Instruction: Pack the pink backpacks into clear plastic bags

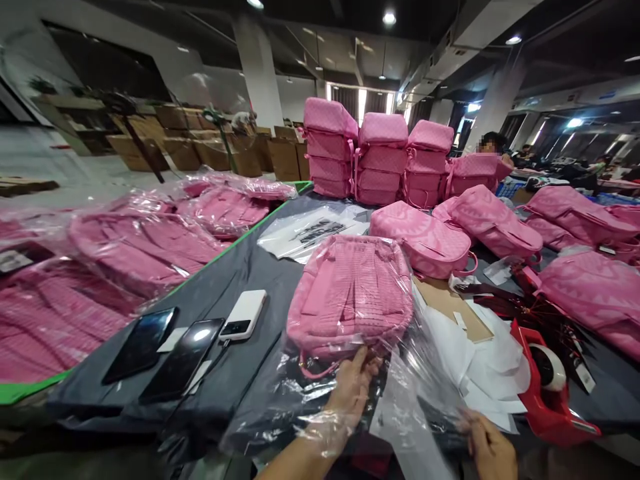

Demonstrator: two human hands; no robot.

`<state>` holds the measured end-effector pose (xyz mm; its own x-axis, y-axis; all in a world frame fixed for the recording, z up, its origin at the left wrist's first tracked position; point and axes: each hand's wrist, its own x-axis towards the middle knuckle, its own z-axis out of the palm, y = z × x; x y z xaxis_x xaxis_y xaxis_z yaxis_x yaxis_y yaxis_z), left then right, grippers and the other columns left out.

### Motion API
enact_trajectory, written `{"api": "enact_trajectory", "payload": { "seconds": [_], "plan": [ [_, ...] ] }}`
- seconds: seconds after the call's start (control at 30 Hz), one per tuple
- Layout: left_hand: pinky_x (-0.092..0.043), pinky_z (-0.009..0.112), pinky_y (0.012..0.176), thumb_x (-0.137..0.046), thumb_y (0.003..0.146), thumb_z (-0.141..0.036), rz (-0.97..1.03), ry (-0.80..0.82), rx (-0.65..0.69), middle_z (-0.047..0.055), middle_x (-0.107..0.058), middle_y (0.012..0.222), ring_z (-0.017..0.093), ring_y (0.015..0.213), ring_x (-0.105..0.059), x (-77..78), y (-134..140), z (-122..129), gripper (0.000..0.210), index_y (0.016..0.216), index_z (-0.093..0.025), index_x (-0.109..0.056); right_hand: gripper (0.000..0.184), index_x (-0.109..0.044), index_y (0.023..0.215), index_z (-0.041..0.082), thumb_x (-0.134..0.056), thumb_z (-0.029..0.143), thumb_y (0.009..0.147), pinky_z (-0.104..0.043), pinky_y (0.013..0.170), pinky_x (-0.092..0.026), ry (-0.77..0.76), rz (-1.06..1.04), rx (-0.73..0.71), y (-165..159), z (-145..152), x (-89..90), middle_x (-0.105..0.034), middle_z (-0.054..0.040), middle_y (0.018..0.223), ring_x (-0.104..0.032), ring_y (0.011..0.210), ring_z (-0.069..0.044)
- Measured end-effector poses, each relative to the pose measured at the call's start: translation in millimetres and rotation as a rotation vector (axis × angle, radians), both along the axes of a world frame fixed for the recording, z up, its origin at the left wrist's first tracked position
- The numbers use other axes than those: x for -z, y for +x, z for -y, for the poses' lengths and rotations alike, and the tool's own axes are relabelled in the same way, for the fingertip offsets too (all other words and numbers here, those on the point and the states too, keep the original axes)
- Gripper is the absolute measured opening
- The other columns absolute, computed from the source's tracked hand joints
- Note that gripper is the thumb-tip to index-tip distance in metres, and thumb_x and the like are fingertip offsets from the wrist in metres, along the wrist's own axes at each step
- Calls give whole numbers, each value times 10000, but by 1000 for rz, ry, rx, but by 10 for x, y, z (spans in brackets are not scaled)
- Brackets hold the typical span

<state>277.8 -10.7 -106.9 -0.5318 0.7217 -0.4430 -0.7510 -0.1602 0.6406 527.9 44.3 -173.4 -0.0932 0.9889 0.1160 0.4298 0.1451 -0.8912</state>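
Observation:
A pink backpack (350,293) lies inside a clear plastic bag (280,413), its strap side facing up. My left hand (354,383) reaches into the bag's mouth, with plastic lying over the wrist. Its fingers are at the backpack's near edge, closed on it, partly hidden by the edge and the film. At the lower right, my right hand (490,443) pinches the edge of the same plastic bag, pulled out to the side. A pink loop handle (320,373) hangs from the backpack's near side.
Bagged pink backpacks (135,253) lie to the left. A white power bank (245,313), a phone (183,360) and a dark tablet (140,343) are on the table. A red tape dispenser (545,393) stands right, near white paper sheets (493,360). Stacked backpacks (383,157) rise behind; a person sits beyond.

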Motion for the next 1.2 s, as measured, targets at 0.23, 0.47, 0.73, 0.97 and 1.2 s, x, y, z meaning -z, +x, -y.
{"api": "enact_trajectory", "payload": {
  "seconds": [0.23,0.47,0.73,0.97,1.2],
  "plan": [
    [-511,270,588,-717,808,-690,-632,-39,463,119,-750,871,175,634,-648,453,-18,485,595,1010,-133,-769,586,-579,756,233,-615,817,758,-253,352,-277,-351,-254,97,159,86,-132,-529,8,534,-430,407,-149],
    [-418,465,1196,-561,962,-450,-1096,-132,368,54,-635,1372,257,1335,-556,765,-8,1066,385,1318,-335,-653,368,-719,1010,221,-523,532,987,-348,734,-611,332,214,-254,-274,597,-74,-695,-96,945,-697,827,-242],
    [-498,492,1051,-534,858,-502,-1114,-255,427,150,-728,1227,333,1147,-669,610,242,550,434,1102,-194,-718,740,-300,1591,199,-607,349,934,-591,1065,-527,713,469,-417,-708,271,-266,-474,-211,1529,-499,1394,-376],
    [-469,302,697,-644,770,-458,-979,-175,535,27,-682,705,210,700,-604,270,267,443,261,719,-205,-684,780,-292,1612,246,-638,255,914,-500,1068,-551,604,469,-464,-468,373,-63,-540,-163,1505,-547,1377,-324],
    [-501,291,561,-723,719,-501,-761,-156,615,40,-657,629,221,606,-632,313,299,377,311,697,-211,-614,481,-659,1351,191,-465,131,916,-464,1020,-576,355,291,-447,-219,142,-286,-733,-129,1261,-693,1190,-278]
  ]
}}
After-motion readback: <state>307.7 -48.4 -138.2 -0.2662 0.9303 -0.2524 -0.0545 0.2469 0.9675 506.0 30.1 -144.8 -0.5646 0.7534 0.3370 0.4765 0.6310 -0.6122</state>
